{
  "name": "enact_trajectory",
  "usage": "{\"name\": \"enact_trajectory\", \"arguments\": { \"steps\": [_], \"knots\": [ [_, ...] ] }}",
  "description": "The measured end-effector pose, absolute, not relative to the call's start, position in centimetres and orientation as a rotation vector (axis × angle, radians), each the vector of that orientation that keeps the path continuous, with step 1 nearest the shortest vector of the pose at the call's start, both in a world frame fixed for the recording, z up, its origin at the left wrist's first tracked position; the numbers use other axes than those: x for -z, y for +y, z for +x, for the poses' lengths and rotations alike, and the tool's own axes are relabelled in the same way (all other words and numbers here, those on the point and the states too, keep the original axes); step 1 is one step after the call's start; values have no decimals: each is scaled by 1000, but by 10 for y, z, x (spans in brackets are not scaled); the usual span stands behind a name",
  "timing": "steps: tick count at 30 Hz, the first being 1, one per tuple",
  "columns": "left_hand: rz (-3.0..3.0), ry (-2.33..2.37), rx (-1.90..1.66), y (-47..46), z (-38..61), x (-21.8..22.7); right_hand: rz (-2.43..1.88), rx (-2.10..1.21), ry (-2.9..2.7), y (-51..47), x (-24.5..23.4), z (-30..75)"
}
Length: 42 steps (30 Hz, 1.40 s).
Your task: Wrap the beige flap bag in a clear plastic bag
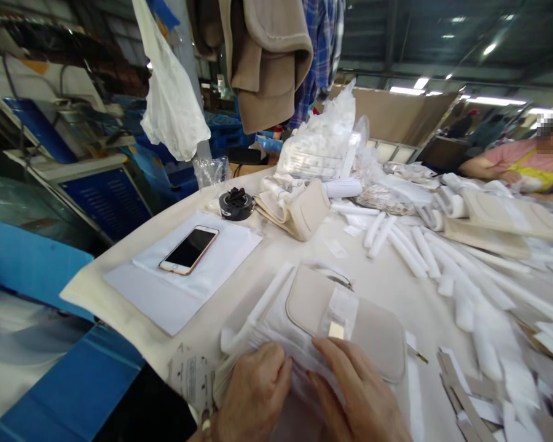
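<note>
Since the beige bag (pixel 382 337) is just lying on the counter (pixel 387 282), the left hand (pixel 253 387) looks clenched on some white wrapping (pixel 276 322) while the right hand (pixel 364 393) rests fingers-apart along the near side, probably so nothing slides around.

1. From my remote seat, I see the bag (pixel 381 341) as smooth, matt, leather-like material.
2. Its clasp wrap (pixel 345 305) looks like thin, translucent plastic film.
3. I read the phone screen (pixel 190 248) as glossy glass, the sheets (pixel 159 304) as smooth, matt paper.
</note>
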<state>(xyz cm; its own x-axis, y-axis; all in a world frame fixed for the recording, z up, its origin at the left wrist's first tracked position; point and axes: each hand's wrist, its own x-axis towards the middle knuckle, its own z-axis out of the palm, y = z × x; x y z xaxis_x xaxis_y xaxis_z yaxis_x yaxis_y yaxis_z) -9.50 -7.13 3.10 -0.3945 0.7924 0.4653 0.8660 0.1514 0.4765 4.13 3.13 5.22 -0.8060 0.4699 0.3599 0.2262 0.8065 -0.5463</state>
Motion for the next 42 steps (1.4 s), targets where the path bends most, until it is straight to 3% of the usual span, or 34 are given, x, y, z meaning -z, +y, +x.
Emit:
{"name": "enact_trajectory", "arguments": {
  "steps": [7, 15, 24, 29, 34, 42],
  "knots": [
    [-1664, -2282, 1006, -70, -97, -31, -600, -994, -2762, 58, -57, 21],
    [-1646, -2285, 927, -68, -94, -28, -762, -1108, -2752, 59, -50, 18],
    [-1456, -2130, 944, -94, -94, -25, -837, -1037, -2661, 50, -40, 15],
    [-1555, -1597, 837, -80, -60, 25, -833, -1015, -2641, 50, -38, 13],
    [-1472, -1509, 778, -56, -45, 68, -865, -977, -2655, 50, -40, 11],
    [-1645, -1540, 684, -70, -57, 46, -907, -933, -2639, 46, -42, 9]
  ]
}}
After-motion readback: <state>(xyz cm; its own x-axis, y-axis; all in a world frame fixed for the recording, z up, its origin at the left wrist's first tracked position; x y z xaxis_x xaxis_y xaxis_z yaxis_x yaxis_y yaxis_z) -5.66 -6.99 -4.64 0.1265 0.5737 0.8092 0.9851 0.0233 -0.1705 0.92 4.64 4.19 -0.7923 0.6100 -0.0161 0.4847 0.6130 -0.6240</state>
